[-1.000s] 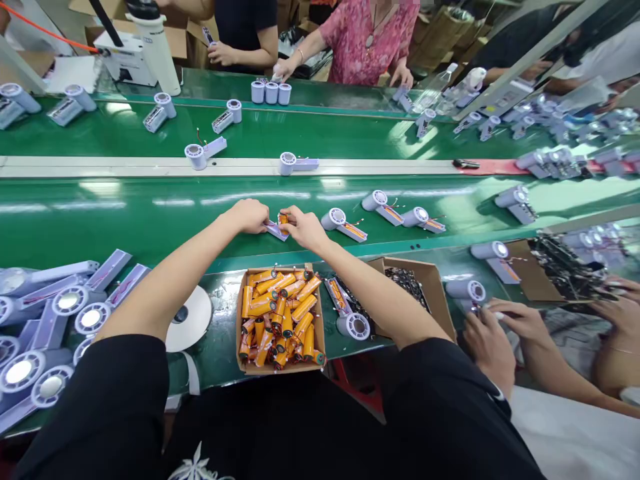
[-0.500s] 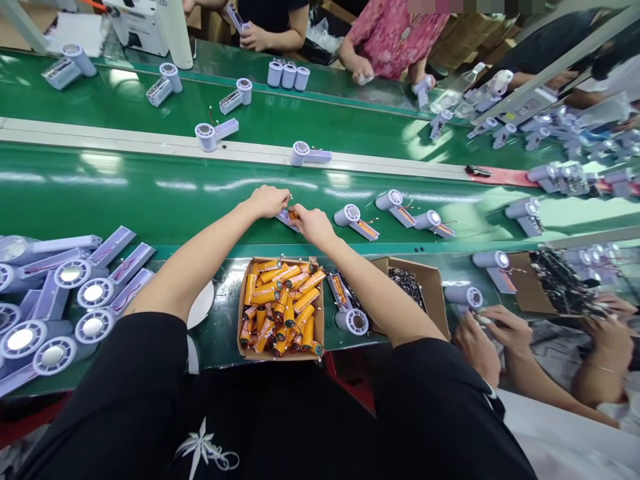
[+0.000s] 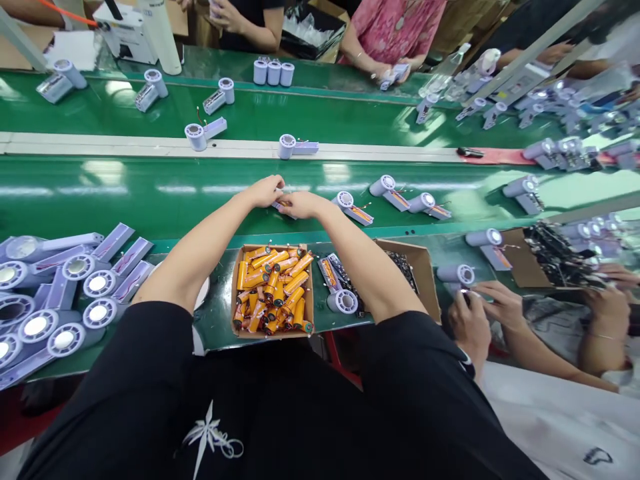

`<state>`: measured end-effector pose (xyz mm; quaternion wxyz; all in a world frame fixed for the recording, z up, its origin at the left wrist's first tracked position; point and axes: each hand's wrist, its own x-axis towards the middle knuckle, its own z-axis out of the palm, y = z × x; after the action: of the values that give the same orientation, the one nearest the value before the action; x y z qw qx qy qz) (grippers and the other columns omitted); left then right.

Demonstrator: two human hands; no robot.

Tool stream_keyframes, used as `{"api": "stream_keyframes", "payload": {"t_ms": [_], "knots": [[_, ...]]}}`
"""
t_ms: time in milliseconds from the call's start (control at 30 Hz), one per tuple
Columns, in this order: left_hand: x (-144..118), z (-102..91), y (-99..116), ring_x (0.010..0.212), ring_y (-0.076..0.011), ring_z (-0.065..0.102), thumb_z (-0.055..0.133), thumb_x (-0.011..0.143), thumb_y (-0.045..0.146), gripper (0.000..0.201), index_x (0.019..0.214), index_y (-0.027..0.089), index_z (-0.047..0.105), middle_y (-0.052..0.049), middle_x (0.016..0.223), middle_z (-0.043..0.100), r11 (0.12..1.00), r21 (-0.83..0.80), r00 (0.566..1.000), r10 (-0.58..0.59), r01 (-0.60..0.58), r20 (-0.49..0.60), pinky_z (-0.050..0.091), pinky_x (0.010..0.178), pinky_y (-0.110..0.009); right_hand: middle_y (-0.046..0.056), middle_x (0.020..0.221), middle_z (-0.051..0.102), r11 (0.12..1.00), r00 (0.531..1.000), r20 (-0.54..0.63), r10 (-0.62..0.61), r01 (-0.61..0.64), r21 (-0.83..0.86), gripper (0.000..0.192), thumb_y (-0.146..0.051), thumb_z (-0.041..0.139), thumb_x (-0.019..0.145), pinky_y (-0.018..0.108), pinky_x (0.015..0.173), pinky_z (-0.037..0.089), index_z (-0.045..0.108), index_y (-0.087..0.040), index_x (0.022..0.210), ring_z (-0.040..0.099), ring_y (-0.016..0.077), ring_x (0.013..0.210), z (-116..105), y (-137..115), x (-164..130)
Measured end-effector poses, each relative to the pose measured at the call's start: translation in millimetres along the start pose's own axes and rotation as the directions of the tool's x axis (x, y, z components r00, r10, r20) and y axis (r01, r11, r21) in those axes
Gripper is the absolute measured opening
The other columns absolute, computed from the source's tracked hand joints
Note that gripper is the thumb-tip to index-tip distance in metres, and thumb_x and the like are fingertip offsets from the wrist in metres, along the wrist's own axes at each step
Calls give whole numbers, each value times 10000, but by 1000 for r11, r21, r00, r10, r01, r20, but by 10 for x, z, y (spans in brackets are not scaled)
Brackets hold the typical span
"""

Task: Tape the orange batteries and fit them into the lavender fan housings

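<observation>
Over the green belt, my left hand and my right hand meet, fingers closed around one lavender fan housing. Most of that housing is hidden by my fingers; a bit of its handle shows below them. Nearer to me, a cardboard box holds orange wired batteries. To the right of my hands lies a lavender fan housing with an orange battery in its open handle. Two similar housings lie beyond it.
Many lavender housings are piled on the left. A fan housing lies beside the battery box, near a box of black parts. A co-worker's hands work at the right. Across the belt other people handle housings.
My right hand has turned flatter and drawn closer to my left hand over the housing. The whole view has shifted slightly. Across the belt, a person in pink now holds a housing in both hands.
</observation>
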<state>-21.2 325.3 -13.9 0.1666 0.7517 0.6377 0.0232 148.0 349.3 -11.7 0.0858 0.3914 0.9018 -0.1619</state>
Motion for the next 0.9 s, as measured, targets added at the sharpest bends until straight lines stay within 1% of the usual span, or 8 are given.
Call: {"api": "stream_keyframes", "payload": {"t_ms": [100, 167, 233, 367, 533, 633, 733, 900], "knots": [[-814, -147, -13, 1577, -230, 524, 464, 1117, 247, 513, 1595, 93, 565, -172, 1690, 599, 996, 54, 996, 70, -68, -48, 297, 1347, -357, 153, 1237, 878, 983, 989, -149, 11, 17, 183, 279, -254, 656, 1071, 427, 1013, 586, 873, -171, 1227, 814, 325, 1108, -192, 40, -660], [-1677, -74, -148, 1480, -294, 613, 567, 1097, 344, 418, 1435, 138, 702, -159, 1513, 737, 993, 92, 997, 78, -75, -29, 423, 1285, -423, 131, 1081, 894, 964, 977, -211, 14, 43, 263, 295, -284, 609, 1082, 422, 943, 601, 887, -182, 1078, 822, 306, 976, -148, 30, -1315], [-2605, 162, -365, 1283, -344, 744, 710, 1017, 446, 348, 1243, 196, 795, -146, 1300, 833, 992, 111, 998, 54, -57, 26, 546, 1177, -485, 57, 903, 882, 938, 977, -213, -16, 89, 336, 341, -375, 599, 1091, 377, 807, 619, 874, -251, 933, 812, 258, 798, 35, -34, -1981], [-3797, 799, -839, 1467, -480, 649, 763, 896, 297, 505, 1400, 277, 776, -156, 1554, 730, 983, 182, 993, -11, 32, -114, 567, 1171, -647, 15, 798, 865, 755, 971, -216, -98, 214, 619, 257, -442, 686, 1046, 332, 679, 617, 875, -321, 920, 823, 233, 714, 532, -335, -2799], [-3771, 1010, -1050, 1490, -492, 613, 708, 929, 288, 563, 1490, 238, 711, -206, 1566, 705, 982, 167, 988, -67, 90, -141, 507, 1243, -727, 46, 911, 896, 690, 954, -292, -67, 255, 677, 240, -472, 726, 1030, 378, 779, 652, 880, -314, 937, 852, 266, 827, 871, -834, -2733], [-3704, 884, -837, 1474, -502, 590, 702, 957, 363, 576, 1514, 223, 655, -211, 1475, 745, 980, 112, 969, -139, 165, -204, 597, 1139, -699, 53, 978, 900, 612, 964, -267, -6, 215, 761, 250, -495, 735, 1012, 364, 742, 649, 876, -292, 1050, 833, 242, 787, 955, -1145, -2568], [-3798, 768, -428, 1501, -447, 565, 683, 979, 284, 635, 1600, 244, 558, -188, 1485, 736, 996, 79, 916, 3, 32, -402, 504, 1266, -702, 29, 919, 882, 473, 987, -158, -37, 157, 867, 491, -572, 835, 918, 321, 657, 622, 818, -259, 1296, 776, 201, 664, 1040, -1517, -2483], [-3930, 662, -135, 1447, -393, 612, 701, 935, 149, 849, 1689, 435, 439, -93, 1461, 728, 992, -4, 792, 100, -128, -602, 580, 1201, -682, -40, 642, 757, 489, 903, -101, -417, 317, 813, 400, -586, 677, 1024, 309, 608, 548, 772, -319, 741, 729, 190, 582, 1161, -1963, -2480]]}}
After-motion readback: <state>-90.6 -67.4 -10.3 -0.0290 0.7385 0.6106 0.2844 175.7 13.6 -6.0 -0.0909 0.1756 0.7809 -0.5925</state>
